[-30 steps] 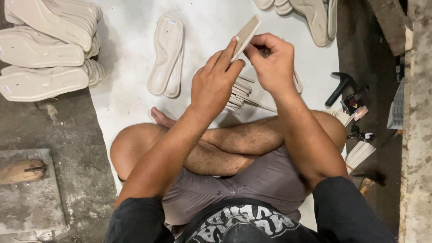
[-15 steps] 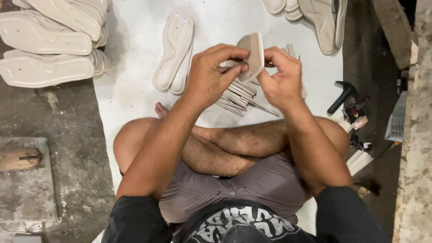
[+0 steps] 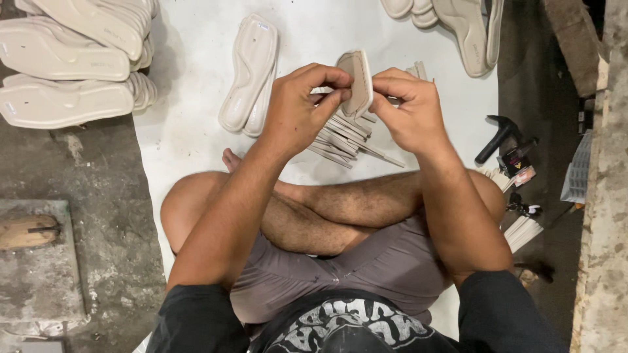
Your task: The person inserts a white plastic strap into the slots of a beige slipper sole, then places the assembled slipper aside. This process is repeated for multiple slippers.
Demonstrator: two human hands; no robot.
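I sit cross-legged on a white sheet (image 3: pixel 196 131). Both hands hold a small beige shoe strap piece (image 3: pixel 357 82) in front of me. My left hand (image 3: pixel 302 108) pinches its left edge with thumb and fingers. My right hand (image 3: pixel 409 108) grips its right edge. Below the hands lies a fanned pile of beige strips (image 3: pixel 343 137) on the sheet.
A pair of cream sandal soles (image 3: pixel 248 75) lies on the sheet to the left. Stacks of soles (image 3: pixel 72 65) sit at the far left, more soles (image 3: pixel 458 23) at the top right. A black hammer (image 3: pixel 496 137) and small tools lie right of my knee. A concrete block (image 3: pixel 39 261) stands at the left.
The beige piece has come down from a raised, edge-on position and both hands have closed in around it, turning its face toward me.
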